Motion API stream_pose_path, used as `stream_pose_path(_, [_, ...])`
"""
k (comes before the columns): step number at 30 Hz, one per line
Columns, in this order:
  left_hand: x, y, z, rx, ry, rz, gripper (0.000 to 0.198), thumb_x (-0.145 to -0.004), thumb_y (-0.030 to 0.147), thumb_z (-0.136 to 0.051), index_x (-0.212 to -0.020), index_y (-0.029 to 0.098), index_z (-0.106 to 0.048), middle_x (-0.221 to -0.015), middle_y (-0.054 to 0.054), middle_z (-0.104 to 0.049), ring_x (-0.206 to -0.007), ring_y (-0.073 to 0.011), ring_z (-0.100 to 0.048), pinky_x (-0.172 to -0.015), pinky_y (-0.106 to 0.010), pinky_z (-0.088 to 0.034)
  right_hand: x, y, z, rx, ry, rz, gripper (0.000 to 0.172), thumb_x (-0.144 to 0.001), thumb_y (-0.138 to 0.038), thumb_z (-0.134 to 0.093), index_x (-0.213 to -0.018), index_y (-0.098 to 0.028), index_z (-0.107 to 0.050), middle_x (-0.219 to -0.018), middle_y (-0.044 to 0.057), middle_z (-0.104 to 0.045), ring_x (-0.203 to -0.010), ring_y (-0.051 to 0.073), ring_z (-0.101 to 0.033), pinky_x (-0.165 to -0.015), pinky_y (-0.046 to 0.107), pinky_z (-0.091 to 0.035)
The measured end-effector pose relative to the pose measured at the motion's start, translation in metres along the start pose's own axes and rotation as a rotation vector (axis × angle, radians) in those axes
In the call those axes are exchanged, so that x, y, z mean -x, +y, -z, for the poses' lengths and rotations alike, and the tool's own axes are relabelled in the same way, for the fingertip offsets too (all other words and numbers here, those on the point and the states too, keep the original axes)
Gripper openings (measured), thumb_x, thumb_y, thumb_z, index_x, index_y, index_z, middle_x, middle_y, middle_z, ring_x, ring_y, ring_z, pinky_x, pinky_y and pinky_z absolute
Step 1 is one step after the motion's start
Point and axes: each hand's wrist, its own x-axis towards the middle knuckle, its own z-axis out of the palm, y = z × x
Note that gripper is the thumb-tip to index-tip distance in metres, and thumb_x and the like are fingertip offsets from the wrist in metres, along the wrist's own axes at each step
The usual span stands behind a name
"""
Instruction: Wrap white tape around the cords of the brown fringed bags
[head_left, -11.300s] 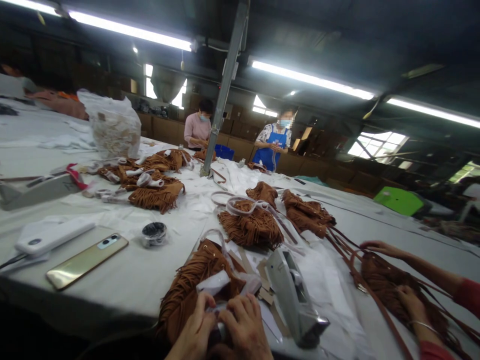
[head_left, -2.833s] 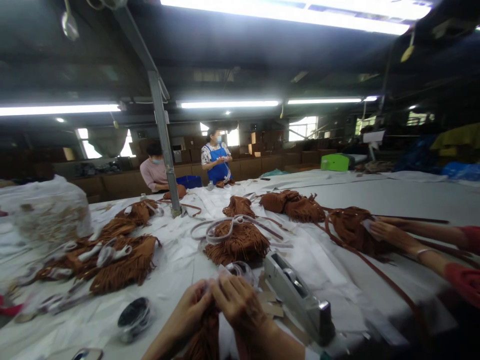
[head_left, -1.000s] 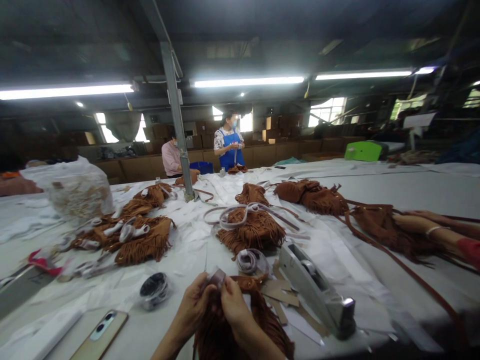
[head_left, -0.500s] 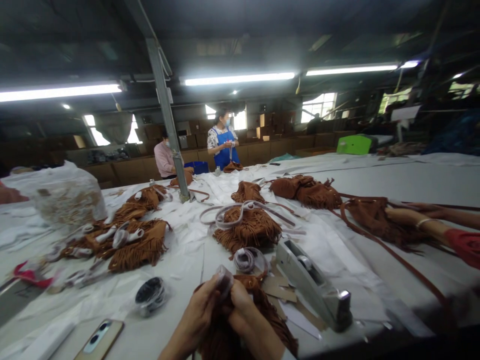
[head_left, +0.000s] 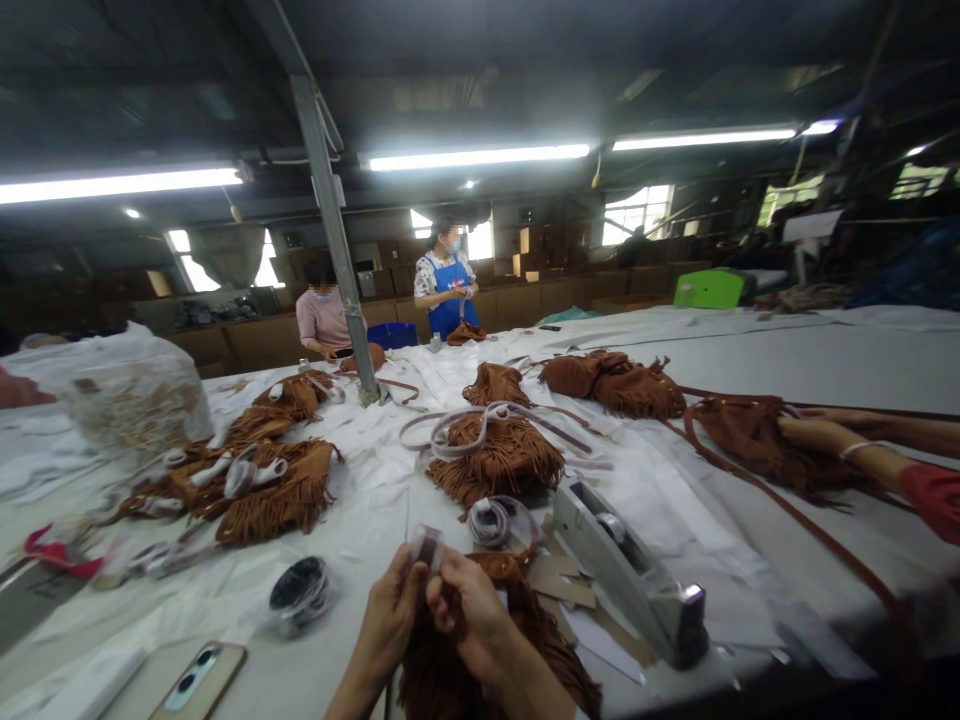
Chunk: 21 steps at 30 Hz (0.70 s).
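A brown strap end wrapped in translucent film (head_left: 427,547) stands up between my two hands. My left hand (head_left: 390,612) is closed on it from the left, thumb against the film. My right hand (head_left: 474,608) pinches it from the right with curled fingers. Under my hands lies a brown fringed bag (head_left: 551,640), partly hidden by my wrists. Just beyond it, a coiled wrapped strap (head_left: 489,521) rests on the table. To the right of my right hand stands a grey tape dispenser (head_left: 626,570).
More fringed bags (head_left: 499,455) lie ahead, others (head_left: 281,490) to the left. A phone (head_left: 201,682) and a black roll in clear plastic (head_left: 300,592) are at left. A co-worker's hand (head_left: 806,432) touches a bag at right. A metal post (head_left: 330,220) rises beyond. Two people stand across the table.
My hands have risen slightly and the wrapped strap end has tipped left, showing more brown. The co-worker's arm at right has shifted a little right. The far-left person's head and hands have moved.
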Motion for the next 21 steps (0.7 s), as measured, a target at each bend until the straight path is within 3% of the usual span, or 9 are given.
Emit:
stream_pose_path(2, [-0.006, -0.008, 0.007, 0.032, 0.049, 0.049, 0.049, -0.082, 0.057, -0.049, -0.105, 0.015, -0.059, -0.095, -0.009, -0.069, -0.093, -0.0265, -0.062, -0.086, -0.036, -0.047, 0.004, -0.011, 0.003, 0.054, 0.008, 0.010, 0.044, -0.070, -0.045, -0.068, -0.101, -0.016, -0.055, -0.052, -0.004, -0.055, -0.039, 0.005, -0.038, -0.039, 0.015, -0.024])
stream_pose_path(4, [-0.011, -0.013, 0.014, 0.071, 0.060, 0.086, 0.055, -0.076, 0.061, -0.054, -0.106, 0.015, -0.061, -0.102, -0.010, -0.068, -0.101, -0.0281, -0.060, -0.089, -0.037, -0.046, 0.006, -0.020, 0.005, 0.169, 0.014, 0.050, 0.050, -0.070, -0.052, -0.068, -0.100, -0.013, -0.058, -0.054, -0.003, -0.056, -0.040, 0.005, -0.039, -0.039, 0.015, -0.026])
stream_pose_path(9, [-0.014, -0.006, 0.020, 0.147, -0.046, 0.076, 0.052, -0.076, 0.062, -0.055, -0.094, 0.014, -0.061, -0.078, -0.005, -0.066, -0.078, -0.0234, -0.060, -0.073, -0.033, -0.049, 0.008, -0.028, 0.000, 0.406, -0.087, 0.120, 0.050, -0.068, -0.059, -0.069, -0.069, -0.009, -0.063, -0.056, -0.001, -0.056, -0.042, 0.004, -0.040, -0.041, 0.017, -0.028])
stream_pose_path(15, [-0.010, 0.000, 0.013, 0.180, -0.074, 0.051, 0.038, -0.082, 0.056, -0.052, -0.085, 0.018, -0.050, -0.072, 0.003, -0.055, -0.070, -0.0160, -0.054, -0.067, -0.026, -0.045, 0.007, -0.018, -0.008, 0.400, -0.053, 0.167, 0.047, -0.066, -0.056, -0.072, -0.074, -0.010, -0.066, -0.054, -0.004, -0.053, -0.042, 0.004, -0.038, -0.041, 0.017, -0.027])
stream_pose_path(21, [-0.008, 0.002, 0.008, -0.002, -0.185, 0.001, 0.029, -0.086, 0.049, -0.047, -0.079, 0.021, -0.041, -0.063, 0.006, -0.048, -0.058, -0.0134, -0.047, -0.054, -0.022, -0.035, 0.000, -0.017, 0.007, 0.395, 0.015, 0.131, 0.049, -0.065, -0.056, -0.073, -0.064, -0.009, -0.062, -0.047, -0.004, -0.050, -0.037, 0.004, -0.037, -0.038, 0.018, -0.026])
